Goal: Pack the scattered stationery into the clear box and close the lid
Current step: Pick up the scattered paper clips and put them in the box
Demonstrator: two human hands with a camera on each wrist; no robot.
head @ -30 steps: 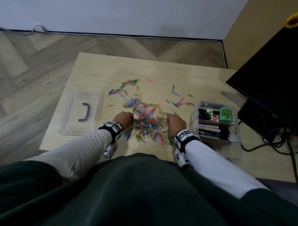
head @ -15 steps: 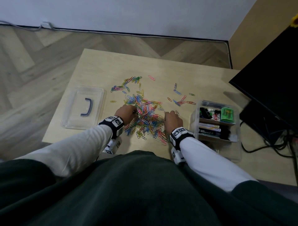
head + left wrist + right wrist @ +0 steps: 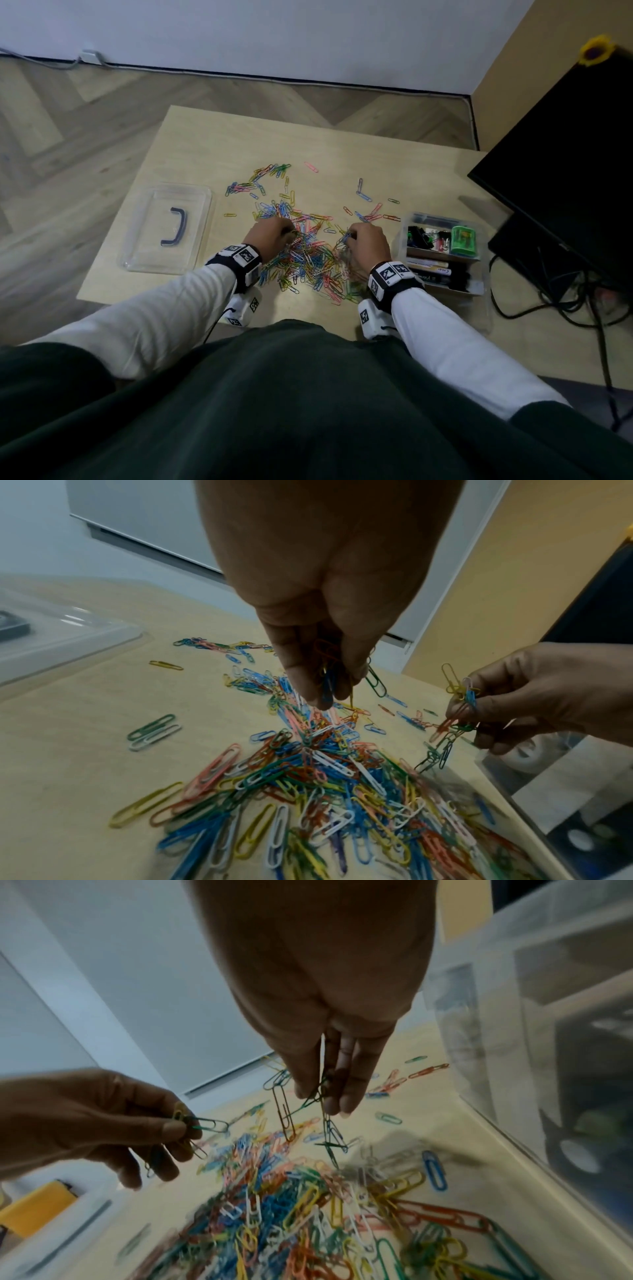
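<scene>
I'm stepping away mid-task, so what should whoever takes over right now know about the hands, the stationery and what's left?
Left hand: pinching a small bunch of clips, lifted just above the pile.
Right hand: pinching a tangle of clips, some dangling in a chain.
Clips: most lie heaped on the table between the hands; strays are spread farther back.
Box: open, on the right, already holding binder clips, a green item and some dark items.
Lid: off, flat on the table's left side.
Done: those other items are packed.
Left: carry both handfuls to the box, gather the rest, fit the lid.
</scene>
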